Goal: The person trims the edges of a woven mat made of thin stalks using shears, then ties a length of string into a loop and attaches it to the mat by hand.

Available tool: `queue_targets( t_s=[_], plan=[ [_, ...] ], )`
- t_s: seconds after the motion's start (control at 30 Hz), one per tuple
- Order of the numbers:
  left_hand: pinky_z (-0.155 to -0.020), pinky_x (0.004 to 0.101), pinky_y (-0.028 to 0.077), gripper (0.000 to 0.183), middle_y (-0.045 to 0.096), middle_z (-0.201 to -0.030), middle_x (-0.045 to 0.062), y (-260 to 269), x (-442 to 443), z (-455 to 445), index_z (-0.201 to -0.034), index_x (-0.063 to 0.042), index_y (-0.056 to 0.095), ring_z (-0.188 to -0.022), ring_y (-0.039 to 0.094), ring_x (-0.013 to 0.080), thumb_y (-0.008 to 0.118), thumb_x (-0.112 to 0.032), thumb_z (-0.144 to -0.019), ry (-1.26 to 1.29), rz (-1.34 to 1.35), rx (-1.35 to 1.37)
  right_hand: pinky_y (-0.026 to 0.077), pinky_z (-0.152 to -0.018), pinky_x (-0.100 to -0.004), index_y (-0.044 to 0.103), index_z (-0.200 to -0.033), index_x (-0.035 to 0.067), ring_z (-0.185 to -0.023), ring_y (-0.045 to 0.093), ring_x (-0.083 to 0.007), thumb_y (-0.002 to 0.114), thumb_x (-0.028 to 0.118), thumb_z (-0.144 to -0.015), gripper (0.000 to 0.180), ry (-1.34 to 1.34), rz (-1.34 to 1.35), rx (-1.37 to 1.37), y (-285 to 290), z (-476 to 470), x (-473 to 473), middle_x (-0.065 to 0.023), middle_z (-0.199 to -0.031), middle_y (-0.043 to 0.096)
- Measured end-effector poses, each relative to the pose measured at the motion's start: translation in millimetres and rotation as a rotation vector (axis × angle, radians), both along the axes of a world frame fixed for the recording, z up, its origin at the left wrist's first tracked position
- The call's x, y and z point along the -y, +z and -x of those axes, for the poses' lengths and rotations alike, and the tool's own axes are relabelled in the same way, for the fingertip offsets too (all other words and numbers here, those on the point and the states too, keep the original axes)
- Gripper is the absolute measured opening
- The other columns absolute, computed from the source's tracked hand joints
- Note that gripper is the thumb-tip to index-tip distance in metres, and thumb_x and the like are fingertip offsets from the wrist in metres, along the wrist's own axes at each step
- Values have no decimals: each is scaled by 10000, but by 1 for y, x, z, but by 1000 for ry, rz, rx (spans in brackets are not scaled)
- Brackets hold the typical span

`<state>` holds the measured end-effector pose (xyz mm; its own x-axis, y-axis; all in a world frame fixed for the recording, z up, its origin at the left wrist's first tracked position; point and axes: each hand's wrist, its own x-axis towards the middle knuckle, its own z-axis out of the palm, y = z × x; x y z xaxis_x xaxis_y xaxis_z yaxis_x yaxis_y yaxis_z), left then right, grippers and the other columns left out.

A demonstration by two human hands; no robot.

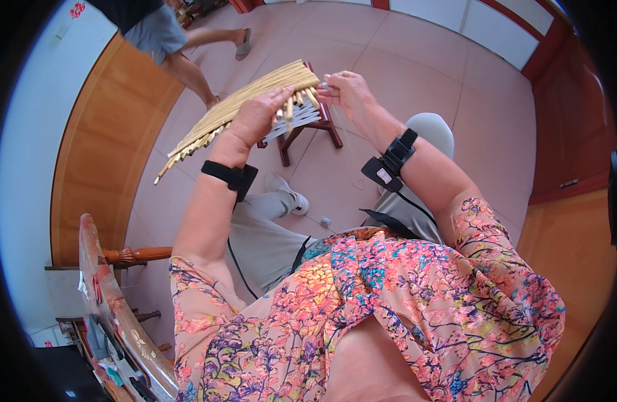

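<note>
A panel of straw-coloured plant stalks (253,95), laid side by side in layers, is held up in front of me at a slant. My left hand (260,111) grips its near edge, fingers over the top and thumb hidden beneath. Cut stalk ends stick out beside the fingers. At the panel's right end, my right hand (351,95) pinches a small pale-blue item (325,85), too small to identify. Below that hand hangs a thin pale thread (344,128).
A dark red wooden stool (287,145) with pale straps stands beyond the panel. On the tiled floor lie a small bluish lump (326,221) and a thread curl (358,184). A person (160,37) walks at upper left. A wooden chair (115,296) stands at left.
</note>
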<state>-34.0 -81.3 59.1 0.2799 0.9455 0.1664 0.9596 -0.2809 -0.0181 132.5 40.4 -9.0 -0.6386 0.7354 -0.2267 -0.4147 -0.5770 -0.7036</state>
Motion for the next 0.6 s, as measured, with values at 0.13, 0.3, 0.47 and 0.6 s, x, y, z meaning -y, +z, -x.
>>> queue_targets(
  t_s=[0.13,0.3,0.47,0.6],
  plan=[
    [-887,326,444,449,535,-1164,153,45,-1,18,-1194,-86,506,-1038,540,293,516,41,-764,74,-37,134,535,-717,-338,481,-874,-10,-801,620,-250,551,60,-826,110,76,-129,-358,26,21,-7,-156,-885,576],
    [-852,330,459,410,554,-1136,153,71,16,27,-1152,-68,529,-1012,552,303,529,31,-755,64,-97,266,507,-791,-331,493,-834,34,-902,609,-236,551,80,-850,76,70,-243,-358,59,40,7,-136,-932,600],
    [-768,317,474,306,615,-975,153,98,43,30,-1020,-22,582,-893,591,306,542,27,-720,213,-128,327,414,-668,-233,490,-824,42,-753,491,-87,583,124,-825,124,14,-728,-170,71,46,24,-20,-763,520],
    [-716,302,473,259,636,-854,102,112,62,34,-951,4,588,-800,602,218,555,60,-700,238,-127,383,392,-629,-271,440,-811,53,-713,488,-136,599,118,-813,171,-103,-1092,-192,79,48,53,-51,-701,448]
  ],
)
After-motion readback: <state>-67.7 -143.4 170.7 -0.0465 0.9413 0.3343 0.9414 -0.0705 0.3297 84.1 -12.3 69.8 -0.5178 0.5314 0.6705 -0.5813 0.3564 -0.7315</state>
